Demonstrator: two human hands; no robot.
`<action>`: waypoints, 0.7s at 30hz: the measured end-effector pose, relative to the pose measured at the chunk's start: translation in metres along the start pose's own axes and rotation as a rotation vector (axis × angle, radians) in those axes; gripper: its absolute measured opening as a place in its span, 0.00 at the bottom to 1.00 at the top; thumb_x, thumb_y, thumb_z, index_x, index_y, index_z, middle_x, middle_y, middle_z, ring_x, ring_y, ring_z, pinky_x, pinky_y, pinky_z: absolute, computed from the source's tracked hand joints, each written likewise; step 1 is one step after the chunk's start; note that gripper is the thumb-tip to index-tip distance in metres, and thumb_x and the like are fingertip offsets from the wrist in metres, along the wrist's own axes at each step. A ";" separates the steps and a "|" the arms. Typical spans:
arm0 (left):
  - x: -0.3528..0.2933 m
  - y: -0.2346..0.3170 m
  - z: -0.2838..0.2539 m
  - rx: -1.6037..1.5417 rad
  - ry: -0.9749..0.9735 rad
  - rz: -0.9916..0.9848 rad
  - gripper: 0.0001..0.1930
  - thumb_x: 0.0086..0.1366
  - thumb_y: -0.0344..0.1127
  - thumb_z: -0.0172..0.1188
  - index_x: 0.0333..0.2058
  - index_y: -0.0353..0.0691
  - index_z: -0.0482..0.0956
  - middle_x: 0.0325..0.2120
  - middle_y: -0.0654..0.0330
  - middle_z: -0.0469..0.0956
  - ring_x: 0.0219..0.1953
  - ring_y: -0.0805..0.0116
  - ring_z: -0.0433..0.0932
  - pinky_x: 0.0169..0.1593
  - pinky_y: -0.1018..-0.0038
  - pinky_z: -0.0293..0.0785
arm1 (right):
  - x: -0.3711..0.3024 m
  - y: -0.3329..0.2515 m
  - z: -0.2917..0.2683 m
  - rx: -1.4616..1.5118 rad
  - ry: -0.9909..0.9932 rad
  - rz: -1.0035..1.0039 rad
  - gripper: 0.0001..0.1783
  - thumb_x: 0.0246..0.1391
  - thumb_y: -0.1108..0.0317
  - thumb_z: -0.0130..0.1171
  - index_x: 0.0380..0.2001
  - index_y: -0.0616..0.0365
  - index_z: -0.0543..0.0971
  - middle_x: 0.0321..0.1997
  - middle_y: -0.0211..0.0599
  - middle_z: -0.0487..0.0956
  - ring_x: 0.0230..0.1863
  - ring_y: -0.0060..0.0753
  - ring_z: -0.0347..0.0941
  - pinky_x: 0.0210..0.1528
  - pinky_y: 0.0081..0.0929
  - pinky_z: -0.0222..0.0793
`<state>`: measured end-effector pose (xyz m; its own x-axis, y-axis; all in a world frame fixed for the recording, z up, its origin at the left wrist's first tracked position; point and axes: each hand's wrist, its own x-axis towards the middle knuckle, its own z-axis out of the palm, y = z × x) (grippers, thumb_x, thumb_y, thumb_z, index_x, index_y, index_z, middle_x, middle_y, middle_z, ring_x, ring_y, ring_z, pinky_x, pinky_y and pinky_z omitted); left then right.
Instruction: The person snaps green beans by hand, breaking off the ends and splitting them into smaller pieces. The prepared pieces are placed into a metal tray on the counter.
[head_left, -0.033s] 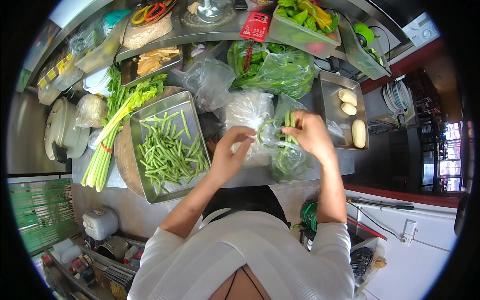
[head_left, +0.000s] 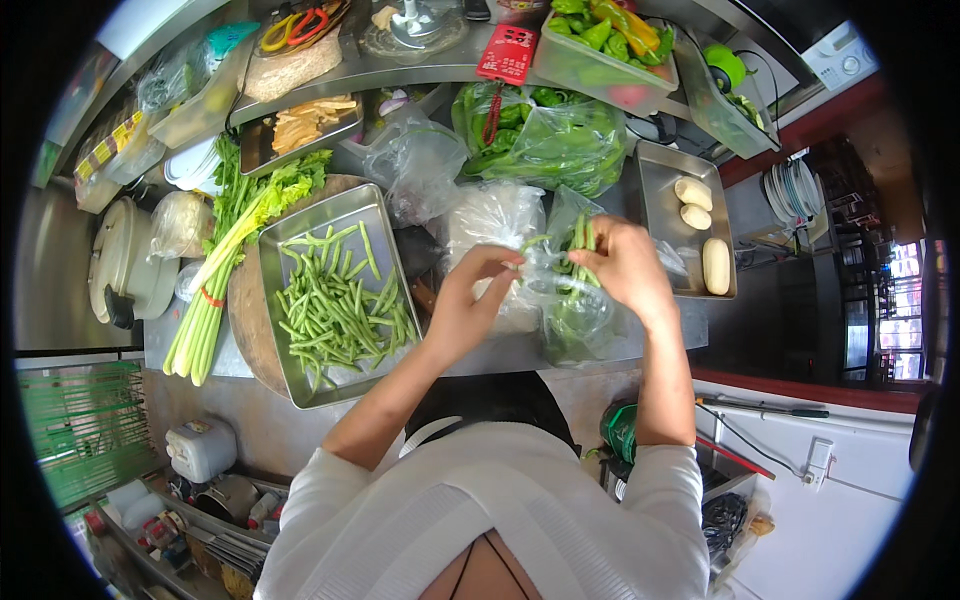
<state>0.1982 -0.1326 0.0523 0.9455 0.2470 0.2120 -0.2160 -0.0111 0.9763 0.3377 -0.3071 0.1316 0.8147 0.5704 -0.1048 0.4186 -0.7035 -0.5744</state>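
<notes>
My right hand [head_left: 632, 268] is closed round several green beans [head_left: 580, 238] above an open clear plastic bag [head_left: 580, 335] that has more green in it. Just left of it, the thumb and fingers of my left hand [head_left: 472, 300] come together at the end of a single green bean [head_left: 536, 241]. Cut green beans [head_left: 340, 300] lie heaped in a metal tray [head_left: 297, 398] to the left. Behind my left hand sits a tied clear bag [head_left: 490, 215] with pale contents.
Celery [head_left: 205, 310] lies beside a round wooden board [head_left: 245, 315]. A bag of green peppers [head_left: 560, 150] stands at the back. On the right, a shallow metal tray [head_left: 665, 165] holds peeled pale vegetables [head_left: 716, 265]. A red tag [head_left: 508, 55] hangs from the shelf.
The curved bean between my hands has shifted, and my left fingertips have moved slightly right and up to its end. My right hand stays on the bunch of beans.
</notes>
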 end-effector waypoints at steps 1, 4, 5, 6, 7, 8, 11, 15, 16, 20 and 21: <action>0.014 -0.005 0.009 -0.052 -0.032 0.051 0.13 0.67 0.21 0.51 0.50 0.35 0.71 0.47 0.56 0.76 0.48 0.68 0.78 0.53 0.73 0.72 | -0.002 -0.009 -0.013 -0.134 0.052 -0.054 0.15 0.46 0.67 0.69 0.29 0.65 0.75 0.30 0.53 0.77 0.34 0.57 0.76 0.35 0.46 0.68; 0.047 -0.006 0.041 -0.142 -0.084 0.051 0.17 0.67 0.23 0.54 0.54 0.35 0.68 0.51 0.55 0.74 0.53 0.66 0.75 0.57 0.70 0.70 | 0.000 -0.003 -0.021 -0.308 0.178 -0.104 0.15 0.49 0.68 0.66 0.35 0.67 0.74 0.35 0.57 0.78 0.37 0.59 0.76 0.37 0.47 0.70; 0.056 -0.008 0.050 -0.128 -0.113 0.028 0.19 0.66 0.25 0.55 0.55 0.35 0.66 0.53 0.55 0.73 0.55 0.65 0.73 0.59 0.69 0.68 | 0.003 -0.006 -0.025 -0.353 0.043 -0.034 0.17 0.53 0.67 0.61 0.40 0.69 0.71 0.38 0.60 0.78 0.43 0.63 0.75 0.42 0.53 0.69; 0.064 -0.012 0.059 -0.118 -0.146 0.002 0.21 0.66 0.26 0.57 0.57 0.35 0.65 0.54 0.54 0.71 0.58 0.64 0.71 0.60 0.67 0.66 | 0.006 -0.005 -0.026 -0.371 0.038 -0.024 0.17 0.54 0.67 0.61 0.40 0.69 0.71 0.38 0.60 0.78 0.42 0.63 0.75 0.42 0.53 0.70; 0.069 -0.017 0.066 -0.102 -0.178 -0.021 0.24 0.66 0.28 0.58 0.58 0.35 0.63 0.56 0.54 0.70 0.60 0.63 0.69 0.62 0.66 0.65 | 0.010 -0.004 -0.026 -0.388 0.035 -0.019 0.16 0.54 0.67 0.60 0.39 0.69 0.71 0.38 0.60 0.78 0.42 0.63 0.75 0.42 0.52 0.71; 0.069 -0.023 0.072 -0.092 -0.193 -0.019 0.26 0.65 0.31 0.60 0.60 0.35 0.61 0.57 0.51 0.69 0.61 0.61 0.68 0.63 0.65 0.64 | 0.012 -0.005 -0.026 -0.404 0.032 -0.014 0.16 0.54 0.67 0.60 0.39 0.69 0.71 0.38 0.60 0.78 0.41 0.64 0.75 0.42 0.52 0.71; 0.070 -0.054 0.084 -0.076 -0.266 -0.004 0.35 0.64 0.38 0.64 0.63 0.35 0.55 0.59 0.44 0.65 0.63 0.56 0.64 0.65 0.61 0.59 | 0.016 -0.009 -0.023 -0.382 0.135 -0.041 0.16 0.55 0.66 0.59 0.40 0.67 0.70 0.38 0.60 0.78 0.40 0.63 0.76 0.41 0.52 0.72; 0.060 -0.058 0.088 -0.036 -0.288 0.123 0.31 0.66 0.37 0.61 0.62 0.32 0.57 0.56 0.49 0.68 0.60 0.60 0.66 0.63 0.64 0.60 | 0.019 -0.021 -0.023 -0.366 0.200 -0.196 0.17 0.55 0.65 0.59 0.41 0.66 0.70 0.35 0.57 0.78 0.39 0.61 0.77 0.39 0.51 0.72; 0.058 -0.052 0.088 -0.095 -0.268 0.069 0.29 0.67 0.37 0.59 0.61 0.32 0.58 0.55 0.50 0.69 0.60 0.61 0.67 0.62 0.65 0.61 | 0.016 -0.027 -0.021 -0.333 0.261 -0.258 0.17 0.54 0.65 0.59 0.41 0.66 0.70 0.35 0.56 0.79 0.39 0.61 0.77 0.39 0.51 0.72; 0.056 -0.024 0.085 -0.285 -0.046 -0.007 0.15 0.74 0.37 0.46 0.52 0.32 0.65 0.43 0.57 0.72 0.48 0.68 0.71 0.55 0.71 0.65 | 0.024 -0.047 -0.023 -0.134 0.094 -0.346 0.17 0.53 0.66 0.62 0.40 0.66 0.71 0.35 0.50 0.77 0.33 0.52 0.79 0.36 0.39 0.75; 0.061 -0.013 0.080 -0.359 0.035 -0.043 0.13 0.75 0.37 0.45 0.49 0.33 0.66 0.40 0.59 0.71 0.45 0.69 0.70 0.53 0.72 0.66 | 0.027 -0.046 -0.029 0.074 -0.005 -0.286 0.14 0.56 0.69 0.61 0.41 0.65 0.72 0.38 0.42 0.78 0.35 0.34 0.79 0.40 0.27 0.75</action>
<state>0.2784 -0.1953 0.0558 0.9479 0.2733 0.1634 -0.2540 0.3397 0.9056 0.3517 -0.2717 0.1793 0.6660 0.7430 0.0661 0.6001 -0.4811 -0.6391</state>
